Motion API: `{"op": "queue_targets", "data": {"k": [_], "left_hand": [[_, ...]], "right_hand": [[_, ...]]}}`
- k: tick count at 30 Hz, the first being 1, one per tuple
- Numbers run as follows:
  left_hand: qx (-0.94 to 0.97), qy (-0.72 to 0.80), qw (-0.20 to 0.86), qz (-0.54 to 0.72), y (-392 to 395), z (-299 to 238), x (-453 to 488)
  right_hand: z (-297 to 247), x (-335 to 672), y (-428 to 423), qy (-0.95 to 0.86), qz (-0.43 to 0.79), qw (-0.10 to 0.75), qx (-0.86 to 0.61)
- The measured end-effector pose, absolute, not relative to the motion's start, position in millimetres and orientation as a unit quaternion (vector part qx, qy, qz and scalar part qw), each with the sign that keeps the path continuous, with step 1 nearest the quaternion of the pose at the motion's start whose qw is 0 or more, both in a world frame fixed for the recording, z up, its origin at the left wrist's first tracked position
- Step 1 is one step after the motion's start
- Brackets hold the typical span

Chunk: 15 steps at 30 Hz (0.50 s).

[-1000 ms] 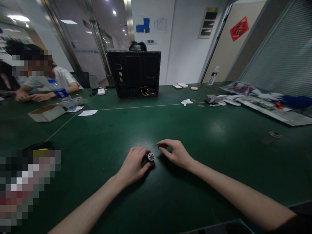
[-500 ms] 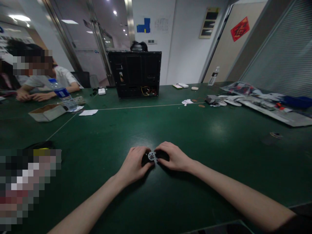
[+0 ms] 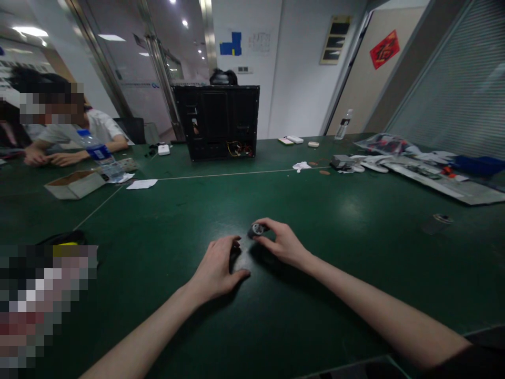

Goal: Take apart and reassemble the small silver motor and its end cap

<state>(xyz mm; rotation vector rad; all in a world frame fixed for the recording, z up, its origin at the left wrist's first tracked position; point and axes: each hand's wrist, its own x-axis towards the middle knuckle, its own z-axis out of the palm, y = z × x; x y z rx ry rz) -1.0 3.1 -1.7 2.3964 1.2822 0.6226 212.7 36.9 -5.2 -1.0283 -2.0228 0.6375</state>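
Observation:
My right hand (image 3: 281, 238) pinches a small dark round part with a light-grey, spoked end face (image 3: 258, 229) between thumb and fingers, just above the green table (image 3: 244, 316). Its exact kind is too small to make out. To the left and a little nearer to me, my left hand (image 3: 221, 266) rests by the tabletop with thumb and fingers apart and nothing between them. A short gap separates the left fingertips from the part.
A black-backed panel with exposed wires (image 3: 221, 123) stands at the far side. An open box (image 3: 74, 184) and a water bottle (image 3: 101, 153) are at left, near a seated person (image 3: 104, 129). A cylindrical container (image 3: 437, 223) and a board with clutter (image 3: 453, 189) lie at right.
My right hand has moved up and away from me with the round part. My left hand, which was closed in beside the part, has spread its fingers and stayed in place.

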Motion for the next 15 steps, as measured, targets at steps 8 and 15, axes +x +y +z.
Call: {"op": "queue_targets", "data": {"k": [8, 15], "left_hand": [[0.851, 0.446, 0.179, 0.212, 4.2, -1.3, -5.6], [0.852, 0.447, 0.180, 0.206, 4.3, -0.7, -5.6]], "right_hand": [[-10.3, 406.3, 123.4, -0.541, -0.019, 0.444, -0.714], [-49.3, 528.3, 103.0, -0.380, -0.093, 0.401, -0.828]]}}
